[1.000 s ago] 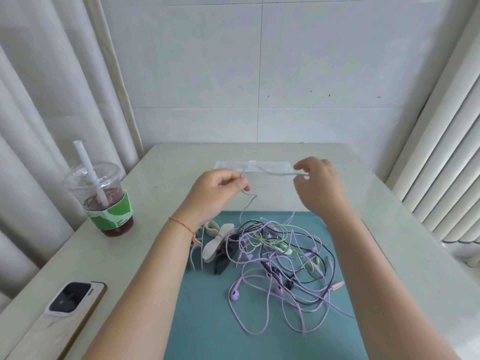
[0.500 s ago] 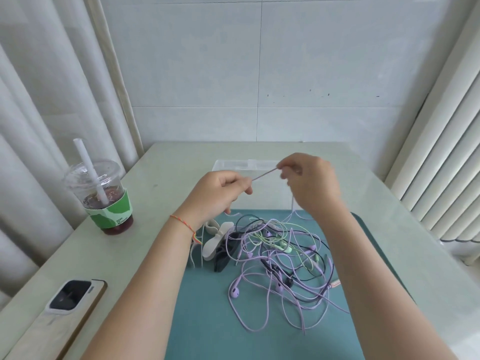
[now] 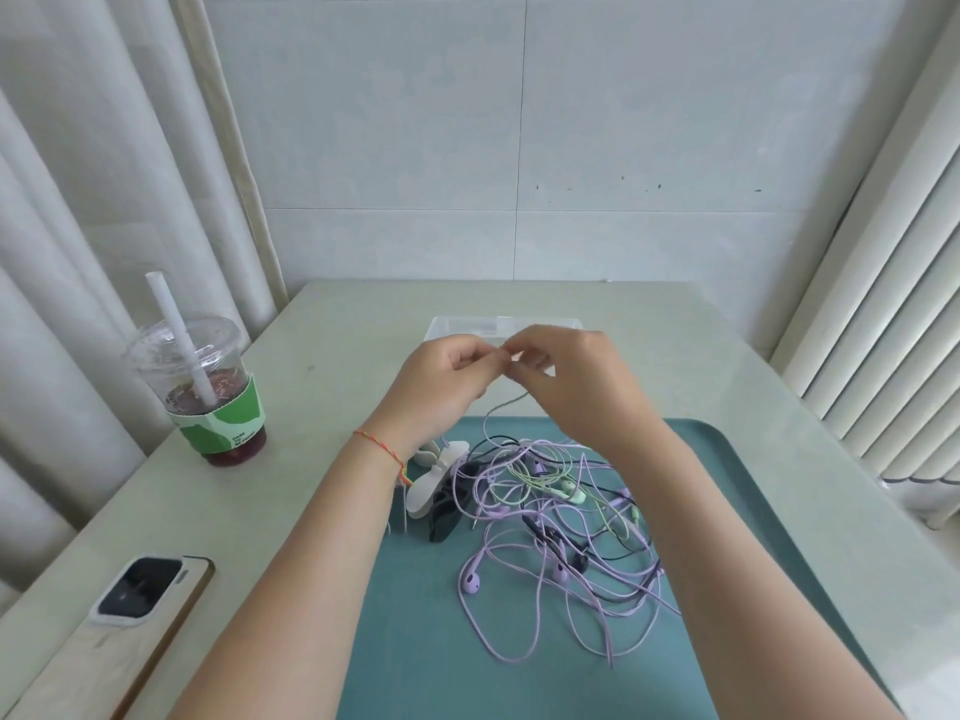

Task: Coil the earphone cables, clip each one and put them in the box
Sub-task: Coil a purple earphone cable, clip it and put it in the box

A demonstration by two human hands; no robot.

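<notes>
Pale green worktop (image 3: 675, 366) takes up most of the scene, with a teal mat (image 3: 415, 641) laid on it right in front of the person. On the mat there's a loose tangle of purple, green and black earphone cables (image 3: 550, 517) that nobody has sorted yet, and a few white and black plastic clips (image 3: 439, 485) sit at its left edge. The clear plastic box (image 3: 457, 327) is beyond the mat, behind the hands, and I can't see any cables in it. Off to the left are an iced drink cup with a straw (image 3: 200, 387) and a phone on a wooden board (image 3: 137, 595).

Both hands are up over the far edge of the mat, almost touching. The left hand (image 3: 441, 387) pinches one thin pale cable (image 3: 506, 402) between thumb and fingers, and the right hand (image 3: 571, 387) pinches it right beside that, fingers curled in. The cable drops from them straight down into the pile.

What I'd worry about: that strand looks woven through the others, so pulling up could drag the whole heap along or tighten a knot. The clips are close enough to get swept off the mat too.

Compared with a second ago, the hands were well apart with the cable stretched between them; now they've closed the gap, which looks like the first loop of a coil.
</notes>
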